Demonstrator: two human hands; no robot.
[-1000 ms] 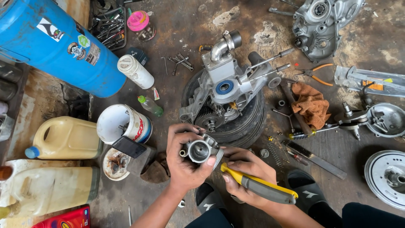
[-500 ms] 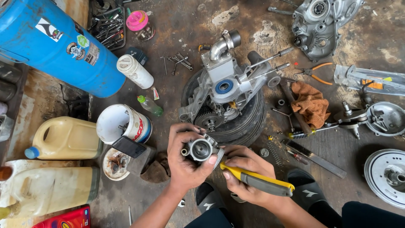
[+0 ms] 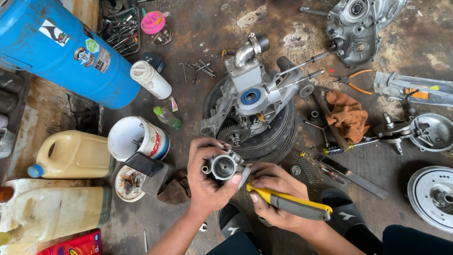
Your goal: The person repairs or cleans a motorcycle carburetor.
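While our left hand (image 3: 207, 182) clamps the carburetor (image 3: 223, 166), our right hand (image 3: 276, 198), gripping the screwdriver (image 3: 292, 204) at four o'clock, should press squarely.

The left hand (image 3: 207, 184) has turned the small metal part (image 3: 223, 166) slightly, its round opening now facing up.
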